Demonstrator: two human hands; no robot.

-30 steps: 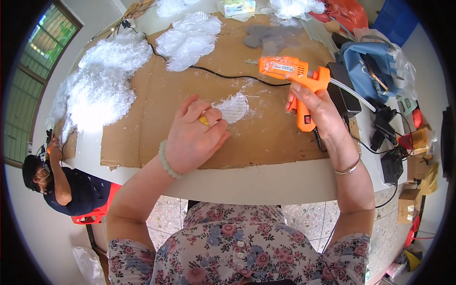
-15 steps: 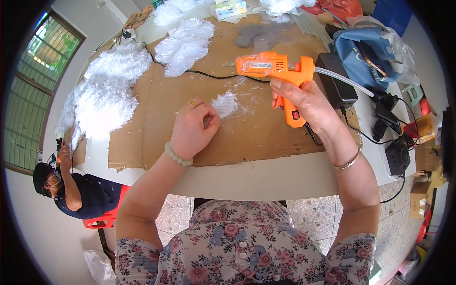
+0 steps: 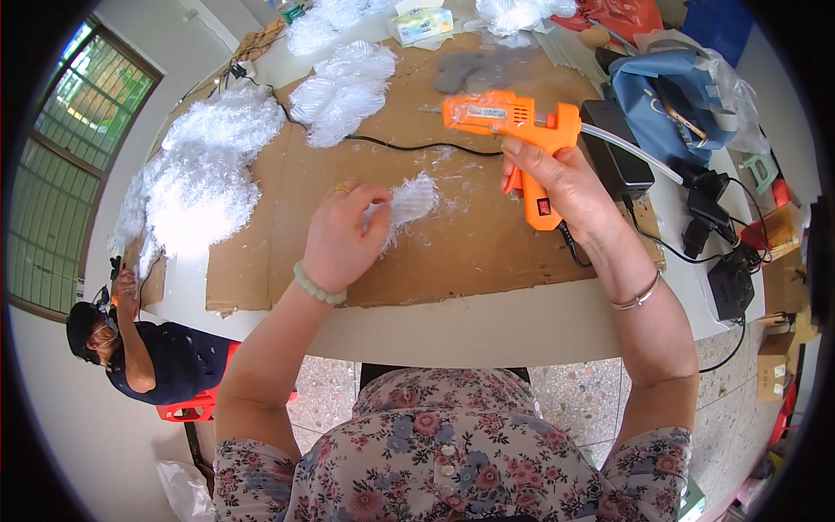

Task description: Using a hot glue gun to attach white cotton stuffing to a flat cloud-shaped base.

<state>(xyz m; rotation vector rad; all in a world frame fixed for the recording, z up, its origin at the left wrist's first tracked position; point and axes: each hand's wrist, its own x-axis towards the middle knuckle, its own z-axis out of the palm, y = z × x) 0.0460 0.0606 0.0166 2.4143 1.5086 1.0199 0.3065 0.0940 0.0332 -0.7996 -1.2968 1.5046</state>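
Observation:
My right hand (image 3: 557,187) is wrapped round the handle of an orange glue gun (image 3: 487,115), its nozzle pointing left above the cardboard. A clear glue stick (image 3: 631,150) sticks out of the gun's rear. Over the middle of the cardboard, my left hand (image 3: 344,235) has its thumb and forefinger tips together at the left edge of a small white fringed, feather-like piece (image 3: 415,198). The exact contact of the fingertips is partly hidden.
Brown cardboard (image 3: 287,270) covers the white table. Fluffy white heaps (image 3: 204,174) and a ribbed white pile (image 3: 341,91) lie left. A black cable (image 3: 409,147) crosses behind. Right are a black box (image 3: 617,161), blue bag (image 3: 657,104) and adapters. Another person (image 3: 161,352) sits far left.
My left hand has shifted slightly left and its fingers have loosened, showing more of the white piece. The view has shifted a little; my right hand keeps its grip on the glue gun.

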